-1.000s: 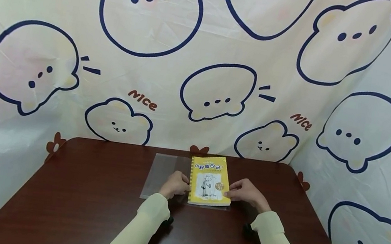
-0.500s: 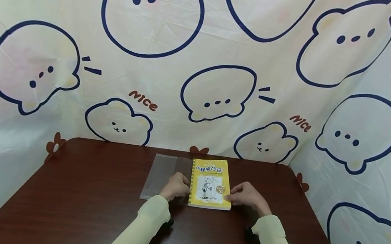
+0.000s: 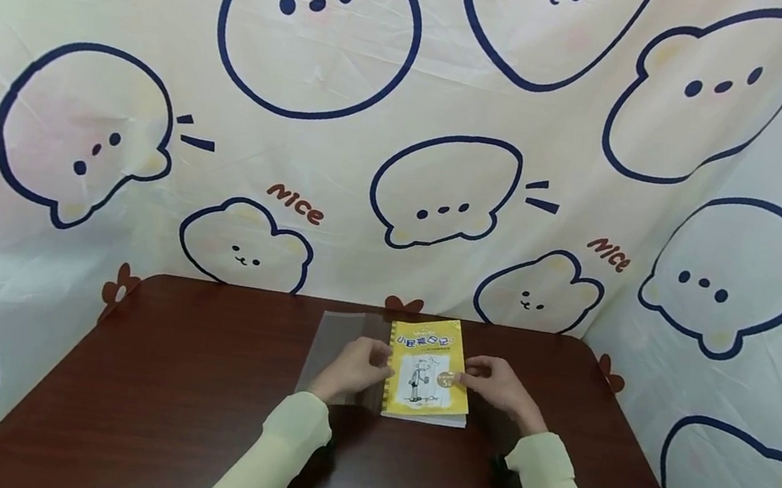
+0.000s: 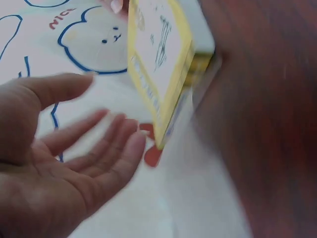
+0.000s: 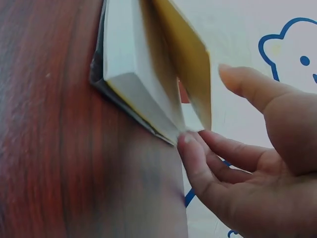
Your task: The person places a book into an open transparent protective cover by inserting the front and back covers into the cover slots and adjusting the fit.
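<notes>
A yellow paperback book (image 3: 412,406) with a cartoon figure on its front lies at the table's far middle. Beneath it, a clear plastic book cover (image 3: 332,336) spreads out to the left. My left hand (image 3: 351,371) is beside the spine; in the left wrist view its relaxed fingers stand apart from the book (image 4: 158,64). At the right edge is my right hand (image 3: 502,389). The right wrist view shows the book's front cover (image 5: 193,59) lifted off the page block (image 5: 121,49), fingertips at its lower corner and the thumb apart from it.
The dark brown wooden table (image 3: 132,399) extends around the book on every side. Behind it and to both sides hangs a pale cloth (image 3: 343,161) printed with blue-outlined cartoon animals.
The book's front cover has risen slightly at the right, showing white pages along the near edge. My right fingers have moved up the right edge; my left hand has opened slightly beside the spine.
</notes>
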Action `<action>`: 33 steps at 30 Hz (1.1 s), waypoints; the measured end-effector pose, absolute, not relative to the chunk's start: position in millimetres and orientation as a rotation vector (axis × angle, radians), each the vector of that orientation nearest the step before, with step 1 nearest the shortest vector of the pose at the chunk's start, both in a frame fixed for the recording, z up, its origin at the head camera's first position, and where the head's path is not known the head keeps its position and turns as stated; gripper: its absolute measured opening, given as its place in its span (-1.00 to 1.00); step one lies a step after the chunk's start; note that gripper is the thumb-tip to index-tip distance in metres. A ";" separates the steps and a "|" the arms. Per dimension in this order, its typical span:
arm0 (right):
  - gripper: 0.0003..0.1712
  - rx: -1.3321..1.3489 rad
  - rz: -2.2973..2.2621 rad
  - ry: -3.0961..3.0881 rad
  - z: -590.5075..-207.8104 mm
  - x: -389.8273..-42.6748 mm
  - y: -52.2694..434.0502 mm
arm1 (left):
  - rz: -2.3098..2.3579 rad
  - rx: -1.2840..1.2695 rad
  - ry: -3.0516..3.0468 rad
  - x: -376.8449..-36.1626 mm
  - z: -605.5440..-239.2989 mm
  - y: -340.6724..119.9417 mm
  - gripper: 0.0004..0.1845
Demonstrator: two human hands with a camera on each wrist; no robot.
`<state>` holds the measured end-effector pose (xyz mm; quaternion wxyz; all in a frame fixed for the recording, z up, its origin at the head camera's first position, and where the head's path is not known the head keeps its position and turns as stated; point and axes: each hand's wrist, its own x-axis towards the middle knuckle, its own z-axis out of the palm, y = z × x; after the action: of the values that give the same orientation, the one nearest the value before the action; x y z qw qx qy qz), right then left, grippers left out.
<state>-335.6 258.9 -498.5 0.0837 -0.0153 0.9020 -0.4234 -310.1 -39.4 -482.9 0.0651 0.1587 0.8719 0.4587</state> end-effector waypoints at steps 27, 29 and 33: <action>-0.42 -0.333 -1.601 2.707 -482.8 -345.9 220.1 | 0.885 0.572 2.634 -316.1 -507.1 -110.9 -0.13; -0.43 -0.355 -1.622 2.694 -482.5 -346.0 216.5 | 0.894 0.571 2.621 -316.0 -509.0 -112.0 -0.14; -0.42 -0.377 -1.677 2.650 -481.8 -345.3 208.7 | 0.883 0.565 2.606 -315.2 -512.5 -113.7 -0.17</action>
<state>-345.3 208.7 -481.8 -0.0088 -0.1193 0.8389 -0.5309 -315.2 -113.7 -512.5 0.1654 0.1985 0.9150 0.3098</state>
